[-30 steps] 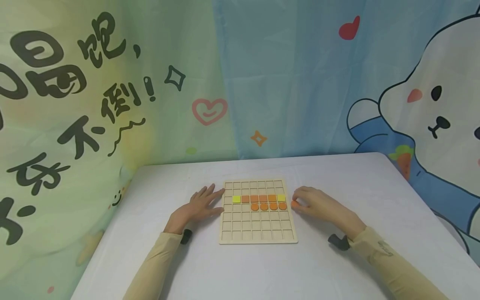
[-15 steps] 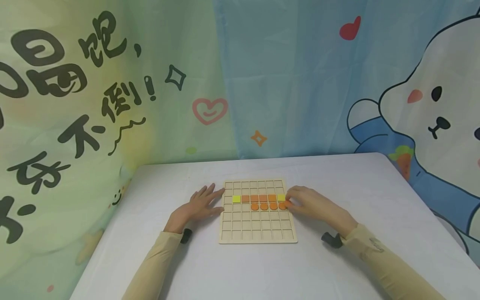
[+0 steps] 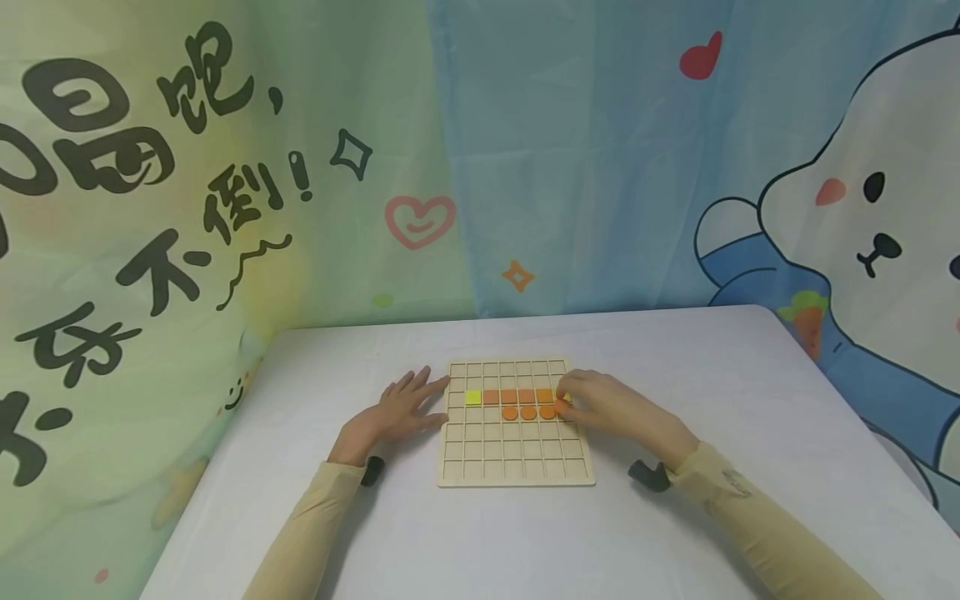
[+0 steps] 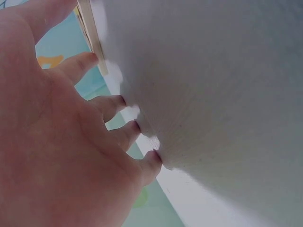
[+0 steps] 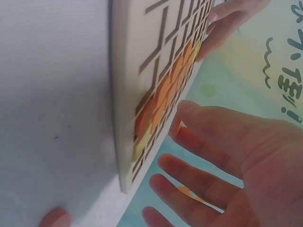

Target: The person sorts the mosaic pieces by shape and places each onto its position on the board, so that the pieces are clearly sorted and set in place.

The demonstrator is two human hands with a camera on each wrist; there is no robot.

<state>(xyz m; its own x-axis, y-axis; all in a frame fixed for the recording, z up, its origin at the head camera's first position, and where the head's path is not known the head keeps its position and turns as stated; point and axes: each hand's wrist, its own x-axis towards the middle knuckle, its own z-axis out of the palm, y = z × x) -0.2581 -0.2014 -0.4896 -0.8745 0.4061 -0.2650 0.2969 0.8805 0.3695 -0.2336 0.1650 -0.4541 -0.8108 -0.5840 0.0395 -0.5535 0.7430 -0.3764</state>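
Observation:
A wooden grid board (image 3: 510, 458) lies on the white table. One of its rows holds several orange square tiles (image 3: 517, 397) with a yellow tile (image 3: 472, 398) at the left end. Orange discs (image 3: 528, 412) sit in the row below. My right hand (image 3: 611, 404) reaches over the board's right edge, thumb and index fingertip pinching an orange disc (image 5: 175, 126); it covers most of the right-end yellow tile. My left hand (image 3: 397, 410) rests spread beside the board, and in the left wrist view its fingertips touch the table and the board's edge (image 4: 97, 52).
A printed curtain (image 3: 525, 167) hangs behind the table (image 3: 420, 533). In the right wrist view, a rounded reddish-orange shape (image 5: 56, 217) shows at the lower left. Small dark wrist devices (image 3: 648, 476) sit by both cuffs.
My right hand has moved left with the orange disc, from beside the board to over its right columns, covering the rightmost disc and yellow tile. My left hand has stayed put.

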